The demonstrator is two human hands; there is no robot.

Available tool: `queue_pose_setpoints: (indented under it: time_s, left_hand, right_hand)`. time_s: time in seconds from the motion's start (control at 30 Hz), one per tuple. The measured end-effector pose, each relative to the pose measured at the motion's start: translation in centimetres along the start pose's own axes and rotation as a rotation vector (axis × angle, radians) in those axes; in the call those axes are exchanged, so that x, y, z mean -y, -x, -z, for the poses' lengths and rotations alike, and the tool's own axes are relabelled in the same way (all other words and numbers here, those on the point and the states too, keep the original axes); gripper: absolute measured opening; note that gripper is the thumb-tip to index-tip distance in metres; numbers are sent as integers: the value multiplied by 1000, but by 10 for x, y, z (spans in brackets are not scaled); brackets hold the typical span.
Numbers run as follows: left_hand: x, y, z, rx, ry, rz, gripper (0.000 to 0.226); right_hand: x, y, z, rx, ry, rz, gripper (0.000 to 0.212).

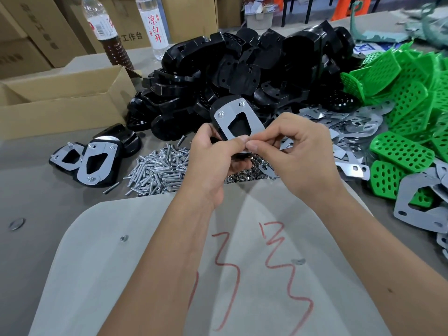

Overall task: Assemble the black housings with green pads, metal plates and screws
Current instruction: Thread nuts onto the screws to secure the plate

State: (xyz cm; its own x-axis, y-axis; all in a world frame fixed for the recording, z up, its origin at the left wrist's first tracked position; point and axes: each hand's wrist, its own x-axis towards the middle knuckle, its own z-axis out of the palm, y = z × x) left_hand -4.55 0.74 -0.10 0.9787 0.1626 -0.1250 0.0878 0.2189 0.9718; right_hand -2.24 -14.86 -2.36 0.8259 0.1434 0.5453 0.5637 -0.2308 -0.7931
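Observation:
A black housing (221,103) with a metal plate (252,118) on its face is held up above the table centre. Two screws sit in the plate's far corners. My left hand (213,154) grips the housing from the left and below. My right hand (291,146) pinches at the plate's near edge with thumb and forefinger; what sits between the fingertips is hidden. Loose screws (157,168) and nuts (244,174) lie heaped just beneath. A pile of black housings (242,61) fills the back, green pads (407,93) the right, metal plates (351,122) between them.
Three finished housings (94,156) lie at the left. An open cardboard box (68,100) stands behind them, with two bottles (155,25) further back. A grey sheet with red marks (218,263) covers the near table. A washer (17,224) lies at the left edge.

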Motion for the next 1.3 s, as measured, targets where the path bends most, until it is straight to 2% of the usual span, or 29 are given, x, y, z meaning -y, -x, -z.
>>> queue_pose_setpoints:
  time_s: [0.23, 0.33, 0.5, 0.63, 0.7, 0.77, 0.83, 0.97, 1.03, 1.1, 1.3]
  left_hand:
    - [0, -1, 2, -13, 6, 0, 22]
    - [0, 1, -1, 8, 49, 16, 19]
    - [3, 1, -7, 10, 92, 66, 17]
    - [1, 0, -5, -41, 130, 77, 17]
    - [0, 0, -3, -49, 125, 65, 17]
    - [1, 0, -4, -44, 111, 56, 16]
    - [2, 1, -5, -42, 98, 50, 15]
    - [2, -1, -4, -52, 116, 35, 14]
    - [2, 0, -4, -49, 105, 31, 15]
    - [3, 1, -6, -47, 114, 35, 16]
    - [0, 1, -4, -30, 231, 80, 12]
  right_hand:
    - [-3, -3, 5, 114, -26, -3, 15]
    - [-3, -2, 3, 42, -5, -36, 8]
    - [-1, 1, 3, -54, -14, -58, 25]
    - [1, -2, 5, 67, -39, -39, 10]
    - [0, -3, 5, 78, -61, -44, 14]
    - [-2, -2, 4, 39, -59, -70, 9]
    - [-3, -1, 3, -17, -40, -93, 16]
    - [1, 0, 2, 52, -117, -82, 13]
    - [1, -1, 1, 29, -134, -103, 10]
    - [0, -1, 2, -9, -145, -129, 15]
    - [0, -2, 4, 88, -288, -139, 16]
